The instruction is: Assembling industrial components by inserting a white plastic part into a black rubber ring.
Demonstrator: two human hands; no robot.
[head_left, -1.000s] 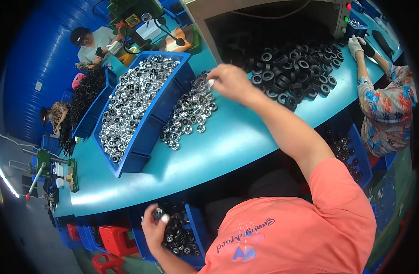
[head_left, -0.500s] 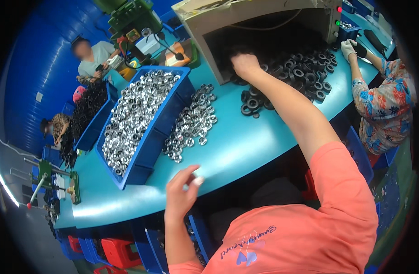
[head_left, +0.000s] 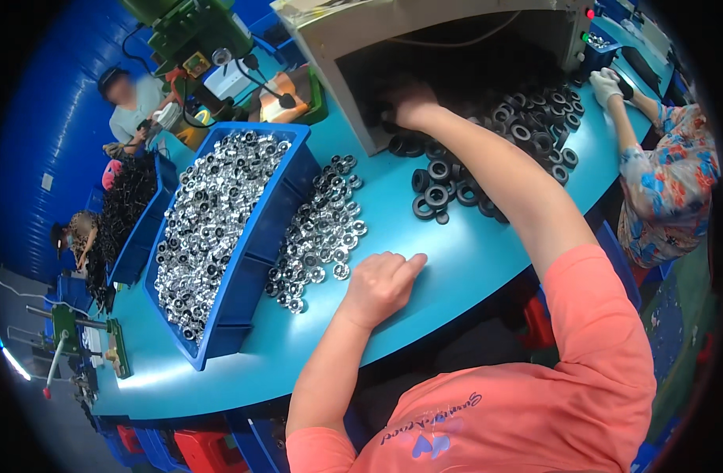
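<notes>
My right hand [head_left: 417, 108] reaches into the dark opening of a box-like housing [head_left: 318, 47], at the left end of a heap of black rings [head_left: 438, 195]. Its fingers are blurred and lost in shadow, so what they touch is hidden. My left hand [head_left: 380, 288] is at the near part of the teal table [head_left: 456, 256], its fingers curled under and one digit pointing right. Whatever it holds, if anything, is out of sight. Just left of it, loose shiny metal rings [head_left: 318, 244] lie beside a blue bin [head_left: 255, 272] heaped with similar metal rings [head_left: 212, 229].
A green machine [head_left: 192, 39] and an orange-and-white item in a green tray [head_left: 318, 98] stand at the back left. Another blue bin [head_left: 145, 229] holds black parts. A gloved co-worker [head_left: 665, 181] is at the right; two more people [head_left: 133, 106] are at the far left.
My left hand has moved right and farther over the table, and its fingers have curled in. My right hand has shifted slightly left, deeper into the housing. The view has shifted a little.
</notes>
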